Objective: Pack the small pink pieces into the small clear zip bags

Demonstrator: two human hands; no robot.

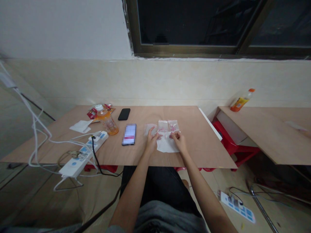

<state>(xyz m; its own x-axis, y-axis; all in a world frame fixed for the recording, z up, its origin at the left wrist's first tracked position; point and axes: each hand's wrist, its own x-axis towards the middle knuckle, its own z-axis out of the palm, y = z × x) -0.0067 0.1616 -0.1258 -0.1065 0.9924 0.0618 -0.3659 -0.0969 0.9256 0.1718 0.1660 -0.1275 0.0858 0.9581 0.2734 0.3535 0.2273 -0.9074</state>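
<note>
A sheet of white paper point(167, 147) lies on the table before me, with small clear plastic bags point(163, 125) at its far edge; thin pink-red bits show in or on them. My left hand point(151, 141) rests at the paper's left side, thumb and index finger apart, beside another clear plastic piece point(147, 128). Over the paper's right part, my right hand point(179, 141) is closed in a pinch near the bags' lower edge. What sits between its fingertips is too small to make out.
Left of my hands lie a lit phone point(129, 134) and a dark phone point(124, 114). A drink bottle point(107, 120), red packets point(92, 113), a white tissue point(81, 126) and a power strip point(84, 153) with cables stand further left. Another table point(272, 129) holds an orange-capped bottle point(240, 103).
</note>
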